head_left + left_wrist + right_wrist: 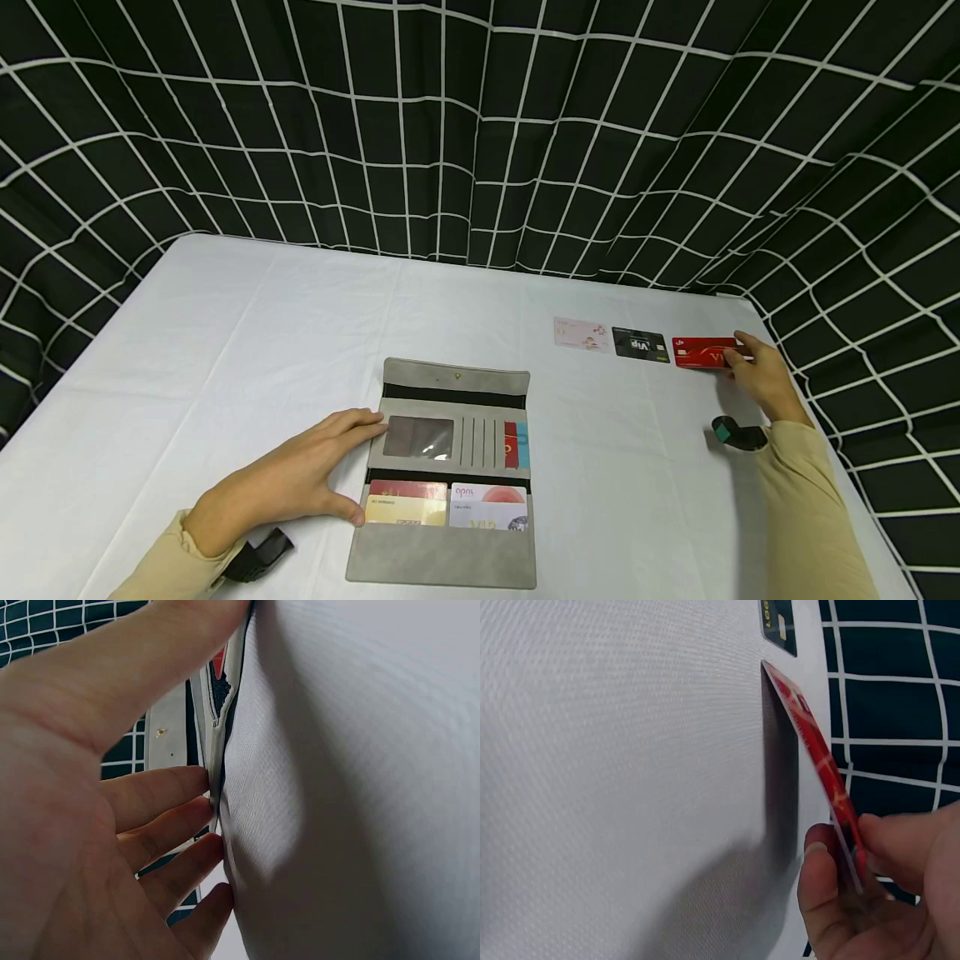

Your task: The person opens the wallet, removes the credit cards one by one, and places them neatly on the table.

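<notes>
An unfolded grey wallet (442, 557) lies on the white table with cards in its slots. My left hand (292, 479) rests at its left edge, thumb and fingertips touching the side, fingers fairly straight. Far to the right, my right hand (768, 379) pinches a red VIP card (701, 352) by its right end. In the right wrist view that red card (817, 761) tilts, its held end raised off the cloth and its far end low near the table. Left of it lie a black Vip card (640, 344) and a pale pink card (582, 334).
The wallet's lower pocket holds a yellow card (406, 509), a red card (408, 489), a pink april card (488, 493) and a silver VIP card (487, 517). A dark grid curtain (450, 125) hangs behind and beside the white table (622, 500).
</notes>
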`<state>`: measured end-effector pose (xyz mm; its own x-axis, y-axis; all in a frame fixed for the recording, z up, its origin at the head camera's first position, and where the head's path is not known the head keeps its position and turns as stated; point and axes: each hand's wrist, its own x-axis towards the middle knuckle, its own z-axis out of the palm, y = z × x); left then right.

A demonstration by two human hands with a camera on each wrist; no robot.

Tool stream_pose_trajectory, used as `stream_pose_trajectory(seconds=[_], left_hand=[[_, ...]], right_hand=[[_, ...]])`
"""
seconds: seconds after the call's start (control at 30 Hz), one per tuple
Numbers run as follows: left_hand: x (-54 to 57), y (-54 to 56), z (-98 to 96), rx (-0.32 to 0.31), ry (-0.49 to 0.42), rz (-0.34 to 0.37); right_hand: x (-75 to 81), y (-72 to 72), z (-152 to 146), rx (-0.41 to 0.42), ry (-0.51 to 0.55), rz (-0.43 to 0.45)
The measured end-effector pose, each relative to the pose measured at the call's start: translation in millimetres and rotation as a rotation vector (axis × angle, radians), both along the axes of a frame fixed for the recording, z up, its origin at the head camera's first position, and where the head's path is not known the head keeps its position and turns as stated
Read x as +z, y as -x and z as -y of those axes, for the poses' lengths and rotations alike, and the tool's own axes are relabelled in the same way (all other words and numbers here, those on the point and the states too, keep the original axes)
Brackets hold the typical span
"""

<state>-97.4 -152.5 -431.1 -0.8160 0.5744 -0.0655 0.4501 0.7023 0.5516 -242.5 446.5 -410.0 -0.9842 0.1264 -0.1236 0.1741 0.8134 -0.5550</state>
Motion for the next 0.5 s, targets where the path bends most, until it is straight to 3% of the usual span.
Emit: stream_pose_trajectory(seconds=[0.5], left_hand=[[1.9,-0.7,-0.9,0.002,0.006,-0.012]], right_hand=[[-0.8,-1.8,1.4,-0.030,-0.008,0.060]])
